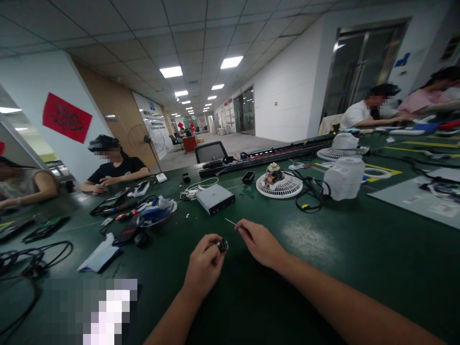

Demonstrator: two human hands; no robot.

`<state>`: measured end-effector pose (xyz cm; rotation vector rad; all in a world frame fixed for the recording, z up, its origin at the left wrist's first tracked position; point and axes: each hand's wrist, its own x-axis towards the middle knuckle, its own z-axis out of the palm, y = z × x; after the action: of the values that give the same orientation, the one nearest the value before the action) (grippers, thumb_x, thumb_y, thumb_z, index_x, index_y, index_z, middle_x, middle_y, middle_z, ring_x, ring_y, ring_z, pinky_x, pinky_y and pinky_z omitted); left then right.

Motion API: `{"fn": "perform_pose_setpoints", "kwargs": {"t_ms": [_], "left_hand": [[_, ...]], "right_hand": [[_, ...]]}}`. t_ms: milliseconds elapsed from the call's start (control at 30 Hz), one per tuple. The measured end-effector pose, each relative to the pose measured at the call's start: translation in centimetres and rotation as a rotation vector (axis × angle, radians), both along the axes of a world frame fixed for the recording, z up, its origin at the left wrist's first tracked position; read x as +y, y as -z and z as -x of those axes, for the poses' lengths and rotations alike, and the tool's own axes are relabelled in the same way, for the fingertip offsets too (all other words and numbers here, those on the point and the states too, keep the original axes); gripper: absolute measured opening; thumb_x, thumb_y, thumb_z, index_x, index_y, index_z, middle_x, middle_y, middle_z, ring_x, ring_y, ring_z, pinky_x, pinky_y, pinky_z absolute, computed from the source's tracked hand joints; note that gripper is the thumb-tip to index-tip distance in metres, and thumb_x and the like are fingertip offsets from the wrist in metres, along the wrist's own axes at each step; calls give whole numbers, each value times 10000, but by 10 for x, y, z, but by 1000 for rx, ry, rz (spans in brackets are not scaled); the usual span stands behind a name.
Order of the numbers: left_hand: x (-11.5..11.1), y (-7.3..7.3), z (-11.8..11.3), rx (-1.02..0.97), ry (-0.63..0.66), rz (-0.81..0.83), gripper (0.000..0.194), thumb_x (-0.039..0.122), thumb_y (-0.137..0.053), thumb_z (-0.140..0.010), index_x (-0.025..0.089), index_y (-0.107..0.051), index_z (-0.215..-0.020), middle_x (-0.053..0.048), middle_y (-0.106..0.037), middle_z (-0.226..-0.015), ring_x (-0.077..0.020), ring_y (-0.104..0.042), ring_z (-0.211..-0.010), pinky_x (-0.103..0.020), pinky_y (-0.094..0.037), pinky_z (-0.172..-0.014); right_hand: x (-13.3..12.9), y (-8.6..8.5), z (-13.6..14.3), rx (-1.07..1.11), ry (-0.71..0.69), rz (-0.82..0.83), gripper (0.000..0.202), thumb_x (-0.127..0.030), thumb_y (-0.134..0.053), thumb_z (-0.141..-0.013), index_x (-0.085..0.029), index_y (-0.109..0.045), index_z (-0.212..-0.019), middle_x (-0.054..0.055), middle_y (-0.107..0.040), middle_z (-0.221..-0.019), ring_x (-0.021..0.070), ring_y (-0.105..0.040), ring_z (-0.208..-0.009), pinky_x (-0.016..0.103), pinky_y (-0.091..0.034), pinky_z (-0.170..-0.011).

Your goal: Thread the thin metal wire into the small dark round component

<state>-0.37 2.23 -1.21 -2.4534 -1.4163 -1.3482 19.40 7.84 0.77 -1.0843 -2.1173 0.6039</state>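
Observation:
My left hand (pixel 204 266) is closed around a small dark cylinder (pixel 223 245) with a shiny round rim that looks like a lens; most of its body is hidden in the fingers. To its right, my right hand (pixel 260 242) pinches a thin, pale, pointed tool (pixel 230 222), whose tip points left and away from me. The tool's exact kind is too small to tell. Tip and cylinder are apart, both above the green table (pixel 251 297). Just beyond the hands lies a grey metal box (pixel 215 197) shaped like an optical drive.
Beyond the right hand are a white round grille with a motor (pixel 275 179), a white plastic housing (pixel 344 177) and black cables (pixel 311 199). A small black tray (pixel 248 177) sits behind. To the left lie a blue-white packet (pixel 98 254) and a cluttered bowl (pixel 158 211). Other people sit around the table.

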Motion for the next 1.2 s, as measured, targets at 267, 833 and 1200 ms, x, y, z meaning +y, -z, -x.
{"fn": "perform_pose_setpoints", "kwargs": {"t_ms": [267,833,1200], "left_hand": [[2,-2,2,-26,-28,38,276,84,-587,-806,185,-435,-599,-65,-607,-1007,-162,-639,-863,-295,-544,-736],[2,-2,1,-5,6,43,276,78,-594,-790,186,-445,-584,-71,-639,-986,-168,-642,-866,-298,-548,-726],[2,-1,4,15,14,82,277,54,-582,-786,191,-432,-598,-64,-631,-992,-170,-638,-883,-295,-547,-729]], "right_hand": [[4,-9,-15,-417,-133,-258,295,-252,-473,-944,-282,-675,-1157,42,-627,-886,179,-570,-852,279,-383,-710],[-1,-13,-10,-484,-87,-327,305,-204,-463,-922,-238,-698,-1114,66,-634,-849,198,-530,-814,312,-365,-707],[-2,-11,-11,-458,-150,-307,300,-220,-460,-922,-236,-706,-1093,64,-641,-847,195,-543,-808,308,-369,-705]]}}
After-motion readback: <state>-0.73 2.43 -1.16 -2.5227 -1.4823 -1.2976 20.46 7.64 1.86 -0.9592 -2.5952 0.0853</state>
